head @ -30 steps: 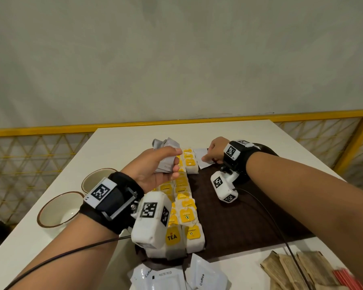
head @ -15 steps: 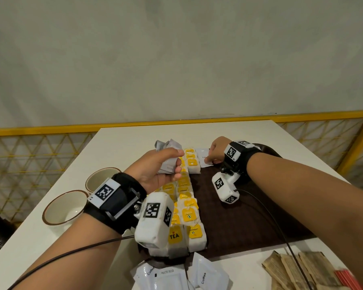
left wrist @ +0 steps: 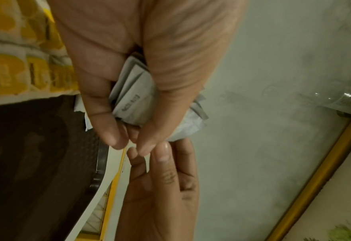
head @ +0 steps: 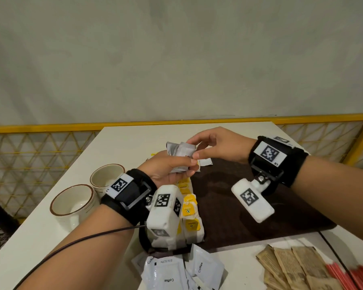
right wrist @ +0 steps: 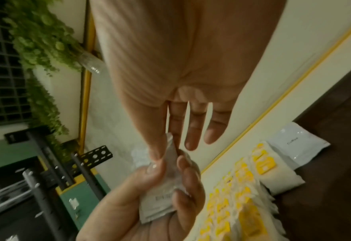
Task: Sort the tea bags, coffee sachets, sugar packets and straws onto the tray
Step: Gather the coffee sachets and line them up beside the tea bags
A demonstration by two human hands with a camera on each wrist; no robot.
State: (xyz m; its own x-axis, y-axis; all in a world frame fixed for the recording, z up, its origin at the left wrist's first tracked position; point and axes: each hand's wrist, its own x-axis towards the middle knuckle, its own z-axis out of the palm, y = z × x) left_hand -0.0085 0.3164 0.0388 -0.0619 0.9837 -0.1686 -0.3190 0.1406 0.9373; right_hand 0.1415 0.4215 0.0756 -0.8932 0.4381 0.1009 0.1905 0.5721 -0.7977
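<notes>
Coffee sachets [head: 179, 155] sit bunched in the left hand [head: 168, 171] at frame centre, fingers curled round them; the right hand [head: 220, 147] pinches the top one.

Tray [head: 249, 208] sits mid-table [head: 122, 141]: tea bags [head: 190, 208] in rows along its left edge, one coffee sachet [head: 205, 162] at their far end. Two cups [head: 76, 206] on table left of tray. Near side of tray, left to right: loose coffee sachets [head: 176, 271], sugar packets [head: 291, 266], straws [head: 352, 277].
</notes>
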